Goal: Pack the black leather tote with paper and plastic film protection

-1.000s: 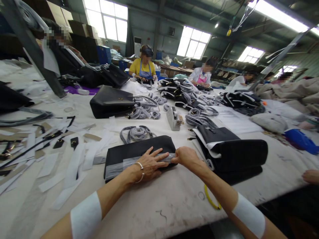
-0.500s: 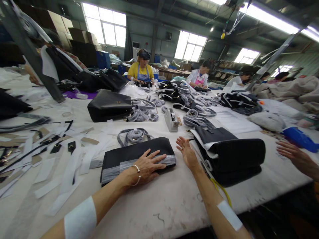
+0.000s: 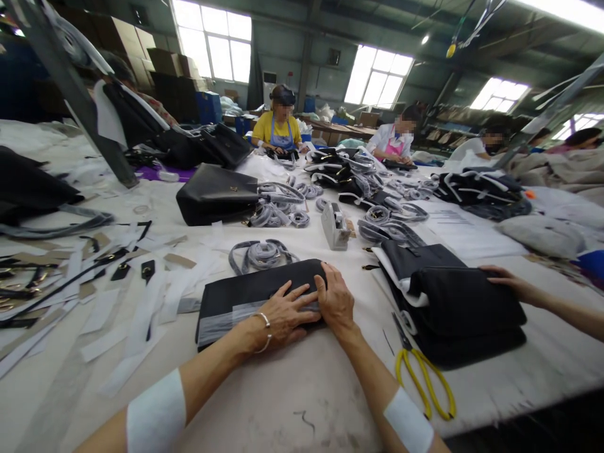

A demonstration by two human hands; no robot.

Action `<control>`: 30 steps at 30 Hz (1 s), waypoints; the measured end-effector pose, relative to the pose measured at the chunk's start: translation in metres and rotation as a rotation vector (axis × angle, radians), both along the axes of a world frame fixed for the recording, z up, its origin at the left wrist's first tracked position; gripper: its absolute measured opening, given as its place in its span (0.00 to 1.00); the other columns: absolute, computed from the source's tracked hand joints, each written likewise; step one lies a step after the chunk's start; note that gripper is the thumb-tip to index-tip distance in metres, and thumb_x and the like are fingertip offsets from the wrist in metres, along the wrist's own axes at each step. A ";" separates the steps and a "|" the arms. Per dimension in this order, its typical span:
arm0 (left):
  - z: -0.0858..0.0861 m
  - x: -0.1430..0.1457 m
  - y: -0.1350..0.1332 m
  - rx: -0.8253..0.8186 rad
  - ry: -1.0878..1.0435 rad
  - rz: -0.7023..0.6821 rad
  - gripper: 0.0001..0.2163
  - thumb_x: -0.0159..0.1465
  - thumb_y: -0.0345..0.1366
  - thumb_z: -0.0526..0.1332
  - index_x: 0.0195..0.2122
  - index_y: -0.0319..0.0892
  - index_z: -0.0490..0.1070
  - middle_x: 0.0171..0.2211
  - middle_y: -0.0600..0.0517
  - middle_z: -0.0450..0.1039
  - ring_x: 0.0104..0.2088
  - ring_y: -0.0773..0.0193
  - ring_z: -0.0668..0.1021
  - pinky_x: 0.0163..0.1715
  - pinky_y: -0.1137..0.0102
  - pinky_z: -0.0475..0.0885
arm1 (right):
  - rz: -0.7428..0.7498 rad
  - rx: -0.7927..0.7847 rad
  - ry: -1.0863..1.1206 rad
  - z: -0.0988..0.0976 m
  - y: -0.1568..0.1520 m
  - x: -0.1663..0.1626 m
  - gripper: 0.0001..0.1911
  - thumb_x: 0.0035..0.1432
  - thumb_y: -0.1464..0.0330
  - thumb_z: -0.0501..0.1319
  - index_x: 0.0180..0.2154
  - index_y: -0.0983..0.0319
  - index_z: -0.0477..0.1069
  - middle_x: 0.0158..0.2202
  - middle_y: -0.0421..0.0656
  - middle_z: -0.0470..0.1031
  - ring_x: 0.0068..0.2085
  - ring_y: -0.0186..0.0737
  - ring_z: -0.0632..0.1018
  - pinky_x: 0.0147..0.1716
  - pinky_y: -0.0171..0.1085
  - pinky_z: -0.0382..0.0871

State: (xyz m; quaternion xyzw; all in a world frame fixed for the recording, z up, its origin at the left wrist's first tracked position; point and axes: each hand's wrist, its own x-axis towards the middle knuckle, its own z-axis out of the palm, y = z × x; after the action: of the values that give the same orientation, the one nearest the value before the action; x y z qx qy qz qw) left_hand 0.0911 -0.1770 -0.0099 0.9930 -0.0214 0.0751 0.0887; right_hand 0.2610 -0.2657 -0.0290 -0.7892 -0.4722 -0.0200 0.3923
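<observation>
A flat black bag [image 3: 259, 281] lies in front of me, with a translucent film strip along its near side. My left hand [image 3: 285, 314] rests flat on it, fingers spread over the strip. My right hand [image 3: 336, 301] grips the bag's right end, its fingers curled at the edge and the thumb on top; the underside of that end is hidden. Just behind the bag lies a coiled, film-wrapped strap [image 3: 262, 255]. Right of my right forearm are yellow-handled scissors [image 3: 427, 384], their blades pointing away from me.
Another person's hand [image 3: 504, 283] touches a stack of black bag pieces [image 3: 472, 308] at the right. A tape dispenser [image 3: 335, 226] stands behind my right hand. Paper strips [image 3: 101, 311] litter the left side. Farther back are a black handbag [image 3: 217, 195], wrapped straps and seated co-workers.
My right hand has moved left from beside the bag onto its right end. My left hand stays flat on it. The other person's hand has reached the stack, which has shifted, exposing the scissors.
</observation>
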 end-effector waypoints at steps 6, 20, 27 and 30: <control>0.004 0.003 0.000 -0.035 -0.009 0.032 0.23 0.60 0.40 0.61 0.57 0.58 0.63 0.66 0.51 0.50 0.64 0.46 0.56 0.61 0.41 0.47 | -0.035 0.018 0.022 0.001 0.011 -0.006 0.26 0.64 0.55 0.49 0.57 0.61 0.64 0.58 0.50 0.67 0.58 0.49 0.66 0.58 0.46 0.56; -0.003 0.001 0.004 -0.077 -0.024 0.036 0.24 0.59 0.40 0.62 0.57 0.57 0.63 0.65 0.50 0.53 0.64 0.47 0.57 0.60 0.43 0.49 | -0.188 -0.219 -0.107 -0.010 -0.134 0.062 0.16 0.55 0.66 0.56 0.44 0.62 0.73 0.46 0.52 0.75 0.51 0.52 0.73 0.55 0.49 0.62; 0.001 0.002 0.002 -0.099 0.005 0.043 0.22 0.57 0.40 0.62 0.54 0.54 0.65 0.66 0.51 0.52 0.65 0.46 0.55 0.59 0.40 0.49 | 0.052 0.061 0.595 -0.002 -0.069 0.009 0.28 0.49 0.58 0.64 0.52 0.61 0.66 0.49 0.49 0.74 0.48 0.47 0.75 0.47 0.44 0.71; 0.000 0.002 0.002 -0.099 -0.004 0.047 0.22 0.57 0.40 0.62 0.54 0.54 0.65 0.66 0.51 0.53 0.65 0.47 0.56 0.60 0.40 0.50 | 0.082 0.091 0.722 -0.007 -0.058 0.004 0.31 0.46 0.59 0.66 0.51 0.61 0.65 0.45 0.48 0.74 0.44 0.45 0.77 0.42 0.42 0.73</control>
State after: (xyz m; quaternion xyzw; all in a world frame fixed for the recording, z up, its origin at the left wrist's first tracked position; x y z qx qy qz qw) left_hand 0.0927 -0.1749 -0.0096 0.9874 0.0054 0.0802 0.1360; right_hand 0.2646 -0.3241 -0.0356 -0.7075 -0.3333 0.2547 0.5688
